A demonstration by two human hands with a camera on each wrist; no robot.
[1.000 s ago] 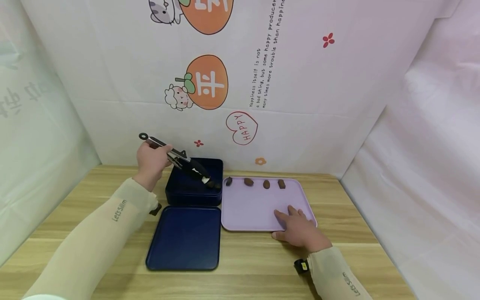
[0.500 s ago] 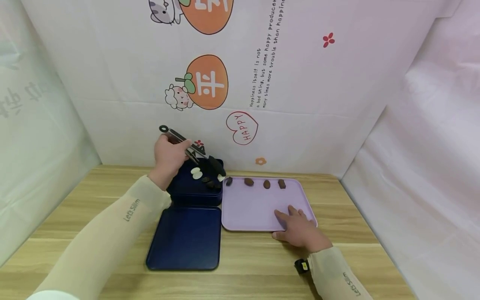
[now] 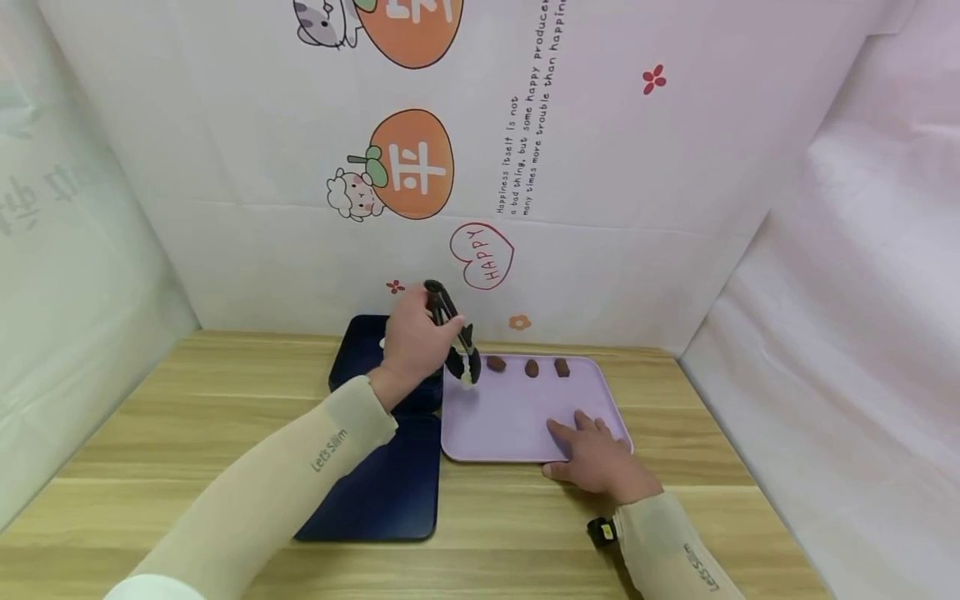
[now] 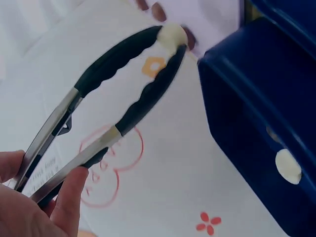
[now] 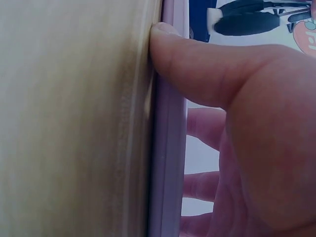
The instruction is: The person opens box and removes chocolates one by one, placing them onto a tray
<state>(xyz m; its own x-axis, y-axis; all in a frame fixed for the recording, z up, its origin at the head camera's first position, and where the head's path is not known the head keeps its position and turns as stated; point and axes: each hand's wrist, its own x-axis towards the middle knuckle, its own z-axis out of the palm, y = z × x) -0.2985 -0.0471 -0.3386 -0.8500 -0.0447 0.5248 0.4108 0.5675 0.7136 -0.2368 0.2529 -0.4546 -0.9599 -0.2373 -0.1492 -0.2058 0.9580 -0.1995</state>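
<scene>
My left hand (image 3: 416, 337) grips kitchen tongs (image 4: 148, 98) with black tips and steel arms. Pinched between the tips is a white chocolate (image 4: 172, 36), close over the left part of the lilac tray (image 3: 517, 429). Brown chocolates (image 3: 532, 367) lie in a row along the tray's far edge; the leftmost is hidden behind the tongs in the head view. My right hand (image 3: 596, 458) rests on the tray's near right corner, fingers spread on its surface and thumb along the outer rim. Another white chocolate (image 4: 288, 166) is inside the dark blue box (image 3: 358, 342), partly covered by my left hand.
A dark blue square lid (image 3: 397, 483) lies on the wooden table (image 3: 510, 533) in front of the box, partly under my left forearm. A white printed cloth (image 3: 600, 167) hangs behind, and white sheets border both sides.
My left hand has carried the tongs with the white chocolate out of the blue box, rightward to above the tray's left part. My right hand has stayed in place.
</scene>
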